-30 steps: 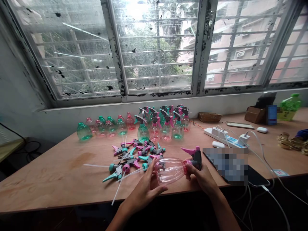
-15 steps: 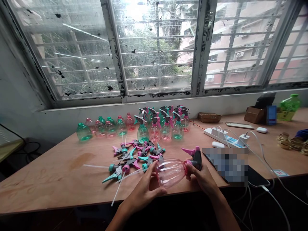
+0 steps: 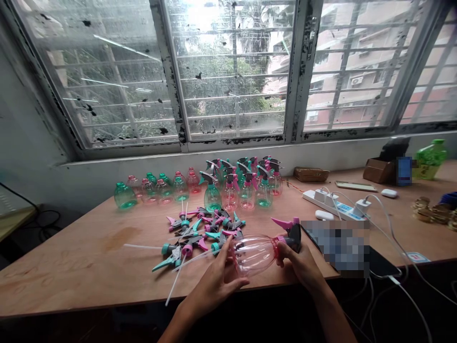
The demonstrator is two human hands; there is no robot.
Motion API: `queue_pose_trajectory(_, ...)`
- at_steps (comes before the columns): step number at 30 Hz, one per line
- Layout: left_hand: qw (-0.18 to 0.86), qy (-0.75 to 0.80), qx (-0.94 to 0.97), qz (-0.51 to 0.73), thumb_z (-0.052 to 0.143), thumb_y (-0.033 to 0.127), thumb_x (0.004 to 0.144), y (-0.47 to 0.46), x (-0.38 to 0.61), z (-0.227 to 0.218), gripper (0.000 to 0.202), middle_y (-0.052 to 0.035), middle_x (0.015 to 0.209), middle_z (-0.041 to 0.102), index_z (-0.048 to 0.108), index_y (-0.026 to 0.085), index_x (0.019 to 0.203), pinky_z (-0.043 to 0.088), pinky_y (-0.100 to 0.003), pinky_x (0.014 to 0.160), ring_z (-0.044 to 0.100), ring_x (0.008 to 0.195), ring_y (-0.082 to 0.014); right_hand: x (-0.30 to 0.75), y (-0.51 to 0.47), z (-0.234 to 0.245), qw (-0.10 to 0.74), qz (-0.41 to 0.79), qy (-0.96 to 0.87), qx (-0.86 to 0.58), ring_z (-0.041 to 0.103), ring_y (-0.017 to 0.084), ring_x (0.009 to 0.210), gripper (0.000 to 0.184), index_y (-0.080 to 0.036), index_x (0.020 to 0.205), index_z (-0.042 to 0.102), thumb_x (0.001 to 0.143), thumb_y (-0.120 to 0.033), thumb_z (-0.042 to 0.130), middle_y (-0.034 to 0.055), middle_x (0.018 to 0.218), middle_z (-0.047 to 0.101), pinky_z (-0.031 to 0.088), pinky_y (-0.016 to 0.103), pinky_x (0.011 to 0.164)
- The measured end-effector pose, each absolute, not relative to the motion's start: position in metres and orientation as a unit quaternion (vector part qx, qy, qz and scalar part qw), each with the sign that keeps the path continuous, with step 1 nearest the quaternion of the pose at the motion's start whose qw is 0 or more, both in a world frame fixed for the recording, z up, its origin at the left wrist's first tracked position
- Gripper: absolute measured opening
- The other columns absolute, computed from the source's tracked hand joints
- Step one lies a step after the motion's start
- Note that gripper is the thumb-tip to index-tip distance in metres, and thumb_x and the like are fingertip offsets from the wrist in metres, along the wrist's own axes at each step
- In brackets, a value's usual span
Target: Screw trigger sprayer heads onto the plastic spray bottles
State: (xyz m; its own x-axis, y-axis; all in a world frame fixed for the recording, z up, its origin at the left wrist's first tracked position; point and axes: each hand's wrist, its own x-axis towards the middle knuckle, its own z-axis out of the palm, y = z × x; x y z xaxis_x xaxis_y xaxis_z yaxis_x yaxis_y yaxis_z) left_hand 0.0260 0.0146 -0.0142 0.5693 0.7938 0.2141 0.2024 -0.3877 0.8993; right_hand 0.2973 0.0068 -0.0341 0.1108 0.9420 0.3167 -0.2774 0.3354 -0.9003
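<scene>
A clear pink spray bottle (image 3: 254,255) lies tilted on its side between my hands, above the table's front edge. My left hand (image 3: 223,276) is closed around its base, thumb below and fingers on the far side. At the neck, my right hand (image 3: 298,261) grips the pink collar of the black spray head (image 3: 293,236), whose pink trigger points up and left. Loose spray heads (image 3: 193,240) in black with pink or teal parts, some with white dip tubes, lie piled just beyond my left hand.
Several spray bottles with heads (image 3: 246,190) stand behind the pile. Open green and pink bottles (image 3: 124,195) stand at the back left. To the right are a power strip (image 3: 332,205) with cables, a phone (image 3: 383,263), a small cardboard box (image 3: 377,170) and a green bottle (image 3: 430,159).
The spray head has shifted very slightly right with the bottle. Both hands keep their hold, and the other things stay where they were.
</scene>
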Motion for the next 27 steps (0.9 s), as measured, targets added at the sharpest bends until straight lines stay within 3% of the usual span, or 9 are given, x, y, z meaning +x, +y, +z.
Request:
queue_pose_trajectory(5, 0.448, 0.324, 0.766, 0.327, 0.081, 0.032, 0.084, 0.0165, 0.0264, -0.0164, 0.104, -0.0112, 0.168, 0.031, 0.014, 0.038, 0.163, 0.039, -0.055, 0.120, 0.055, 0.136, -0.0343, 0.2967, 0.0069, -0.0338, 0.669, 0.465, -0.471, -0.339, 0.058, 0.016, 0.046, 0.037, -0.017, 0.091, 0.068, 0.081, -0.048, 0.084, -0.0004, 0.057, 0.066, 0.046, 0.027, 0.047)
queue_pose_trajectory(13, 0.411, 0.330, 0.786, 0.324, 0.080, 0.031, 0.085, 0.0169, 0.0243, -0.0160, 0.109, -0.0118, 0.165, 0.037, 0.004, 0.035, 0.164, 0.035, -0.055, 0.123, 0.041, 0.148, -0.0349, 0.2967, 0.0074, -0.0349, 0.673, 0.467, -0.464, -0.337, 0.058, 0.016, 0.046, 0.038, -0.017, 0.095, 0.066, 0.080, -0.046, 0.086, -0.0007, 0.058, 0.067, 0.046, 0.026, 0.047)
queue_pose_trajectory(18, 0.411, 0.323, 0.789, 0.324, 0.078, 0.027, 0.086, 0.0171, 0.0261, -0.0146, 0.111, -0.0118, 0.166, 0.036, -0.001, 0.036, 0.164, 0.037, -0.053, 0.122, 0.048, 0.144, -0.0330, 0.2982, 0.0045, -0.0312, 0.650, 0.460, -0.495, -0.348, 0.059, 0.016, 0.044, 0.034, -0.016, 0.083, 0.067, 0.085, -0.048, 0.081, 0.0014, 0.054, 0.067, 0.049, 0.027, 0.048)
queue_pose_trajectory(21, 0.413, 0.315, 0.790, 0.326, 0.076, 0.026, 0.088, 0.0172, 0.0274, -0.0141, 0.109, -0.0120, 0.167, 0.033, -0.001, 0.036, 0.163, 0.038, -0.051, 0.121, 0.053, 0.140, -0.0311, 0.2977, 0.0038, -0.0297, 0.648, 0.464, -0.494, -0.347, 0.060, 0.016, 0.043, 0.034, -0.016, 0.085, 0.067, 0.085, -0.047, 0.081, 0.0015, 0.054, 0.067, 0.050, 0.028, 0.046)
queue_pose_trajectory(27, 0.408, 0.331, 0.782, 0.335, 0.077, 0.029, 0.088, 0.0157, 0.0271, -0.0144, 0.108, -0.0140, 0.154, 0.051, 0.001, 0.033, 0.164, 0.040, -0.052, 0.119, 0.055, 0.138, -0.0319, 0.2946, 0.0045, -0.0309, 0.669, 0.476, -0.461, -0.335, 0.062, 0.017, 0.047, 0.038, -0.018, 0.102, 0.066, 0.081, -0.043, 0.086, -0.0011, 0.062, 0.068, 0.052, 0.026, 0.043)
